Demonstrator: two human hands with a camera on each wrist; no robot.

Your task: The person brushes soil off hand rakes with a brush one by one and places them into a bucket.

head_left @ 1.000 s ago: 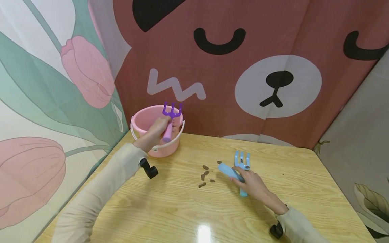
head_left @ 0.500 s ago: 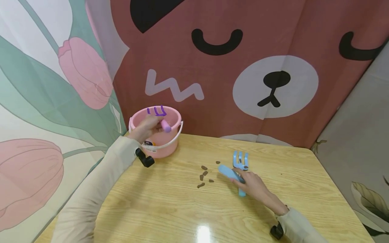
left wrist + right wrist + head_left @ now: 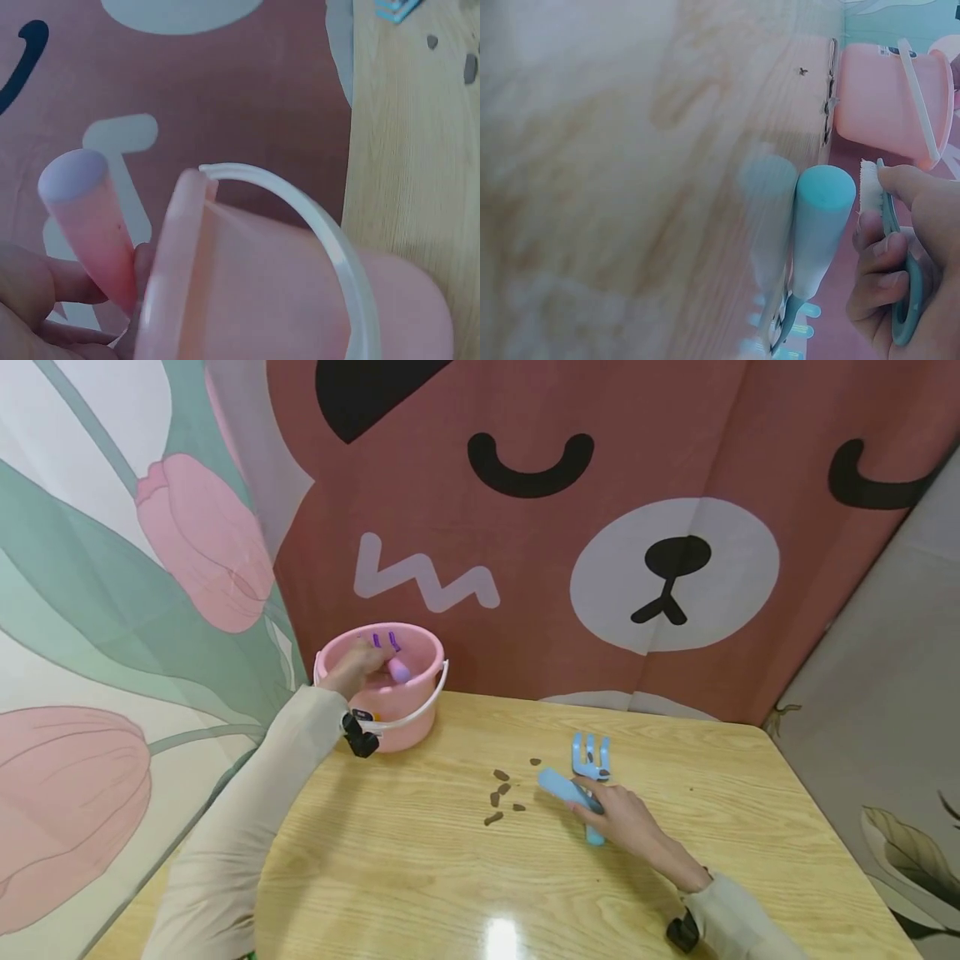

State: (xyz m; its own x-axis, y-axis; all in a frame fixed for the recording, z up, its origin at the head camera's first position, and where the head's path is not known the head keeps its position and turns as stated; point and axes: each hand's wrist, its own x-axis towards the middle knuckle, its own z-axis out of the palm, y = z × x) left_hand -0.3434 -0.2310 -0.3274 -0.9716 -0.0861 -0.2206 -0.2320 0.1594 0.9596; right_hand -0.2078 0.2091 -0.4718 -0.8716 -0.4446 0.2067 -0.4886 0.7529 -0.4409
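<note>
At the mouth of the pink bucket [image 3: 393,703], my left hand [image 3: 358,664] grips a toy hand fork with purple tines by its pink-lilac handle [image 3: 398,671]. The tines lie partly below the far rim. In the left wrist view the handle's end [image 3: 75,176] points up beside the bucket rim. My right hand [image 3: 630,820] holds a light blue brush [image 3: 564,787]; its white bristles [image 3: 870,186] show in the right wrist view. Beneath that hand lies a light blue toy fork [image 3: 595,837] on the table, with brown bits on its head.
Several brown bits [image 3: 501,774] are scattered on the wooden table [image 3: 420,860], left of the brush. The bucket's white handle [image 3: 420,712] hangs down at its front. A bear-print cloth [image 3: 525,635] stands behind the table, and a tulip-print cloth [image 3: 202,543] is at left.
My left hand has carried the purple fork left and down, from above the bucket's right rim into its mouth. The right hand, brush and blue fork have hardly moved.
</note>
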